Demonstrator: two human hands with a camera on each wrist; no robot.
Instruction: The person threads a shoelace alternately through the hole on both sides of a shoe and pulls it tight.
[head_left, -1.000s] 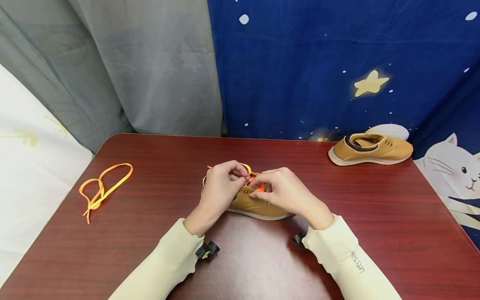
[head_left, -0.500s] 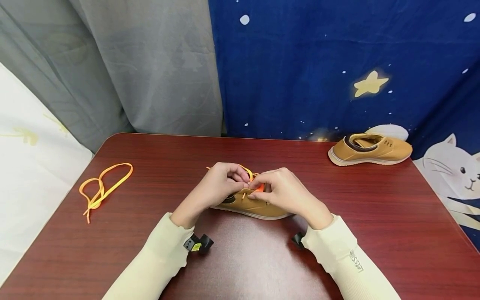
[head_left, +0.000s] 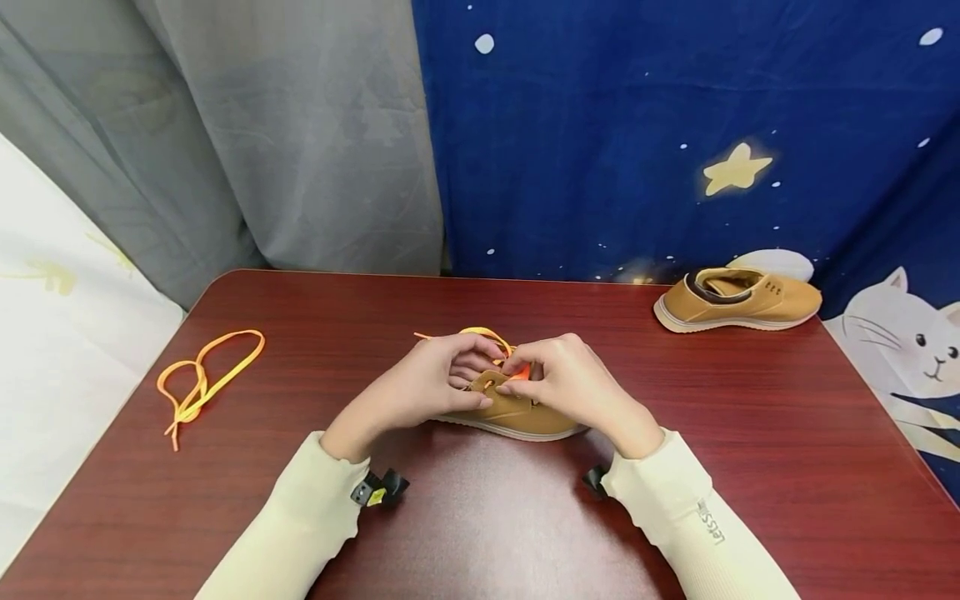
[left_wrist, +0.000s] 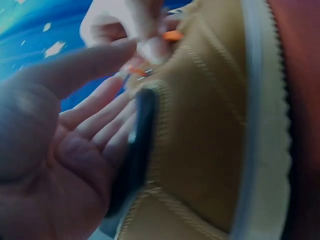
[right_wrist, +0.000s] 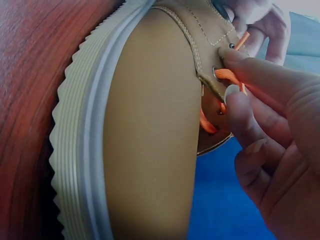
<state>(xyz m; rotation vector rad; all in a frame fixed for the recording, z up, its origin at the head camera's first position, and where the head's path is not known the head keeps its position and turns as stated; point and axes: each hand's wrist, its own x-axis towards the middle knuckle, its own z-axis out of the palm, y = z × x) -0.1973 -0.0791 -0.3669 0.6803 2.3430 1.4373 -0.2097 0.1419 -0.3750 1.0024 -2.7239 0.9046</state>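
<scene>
A tan shoe (head_left: 517, 417) with a pale sole lies on the table, toe to the right, below both hands. Orange lace (right_wrist: 227, 76) runs through its eyelets, and a short lace tip (right_wrist: 242, 40) pokes out of the eyelet nearest the opening. My right hand (head_left: 573, 383) pinches the edge of the eyelet flap, thumb on the outer side, fingers behind. Around the shoe's opening is my left hand (head_left: 423, 379), fingers extended and thumb spread apart from them, as the left wrist view (left_wrist: 65, 145) also shows. A loop of lace (head_left: 483, 332) arches behind the hands.
A second tan shoe (head_left: 738, 304), its eyelets without lace, stands at the back right of the table (head_left: 750, 433). At the left lies a loosely knotted orange lace (head_left: 198, 387). Grey and blue curtains (head_left: 562, 125) hang behind the table's far edge.
The left hand has shifted left and lower, and its fingers have gone from a pinch at the eyelet to spread. A lace tip came through the eyelet. The right hand has stayed put.
</scene>
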